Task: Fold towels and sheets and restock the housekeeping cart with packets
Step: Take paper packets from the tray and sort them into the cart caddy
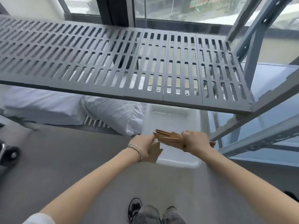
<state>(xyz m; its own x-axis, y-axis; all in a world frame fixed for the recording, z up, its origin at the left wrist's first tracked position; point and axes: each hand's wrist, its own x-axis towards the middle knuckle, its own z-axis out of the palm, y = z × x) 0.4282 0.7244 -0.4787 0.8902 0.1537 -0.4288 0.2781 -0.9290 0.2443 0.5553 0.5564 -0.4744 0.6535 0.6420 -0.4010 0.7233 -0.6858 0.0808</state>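
Far left, lower shelf: folded white linen [48, 109] lies flat, with a crumpled white sheet [116, 113] bunched against its right end. Both are well apart from the hands and neither is touched.

Above them the slotted grey shelf [113, 62] of the cart runs across the whole view, bare where I can see it.

Centre: the left hand [144, 147], bangles at the wrist, has its fingers curled on the near-left end of the brown paper packets [168, 137]. One packet [156, 152] seems to hang below its palm, apart from the rest; whether it belongs to the bundle or is held singly I cannot tell.

Right of that, the right hand [194, 143] is clamped on the bundle from above, knuckles up, with packet ends showing on both sides of the fist.

The relation that counts: the bundle's long axis runs left to right between the two hands, roughly level, and it hovers directly over the clear plastic bin [174, 162], which sits on the lower shelf with its long side running away from me. So the packets lie crosswise to the bin. The right hand holds nearer the bundle's middle and looks the better placed to carry it.

My judgement: the drop is straight down, but the stack probably needs a quarter turn first, or the ends may catch the bin's side walls.

Far right: grey uprights of the cart frame [252, 38], near the right wrist.
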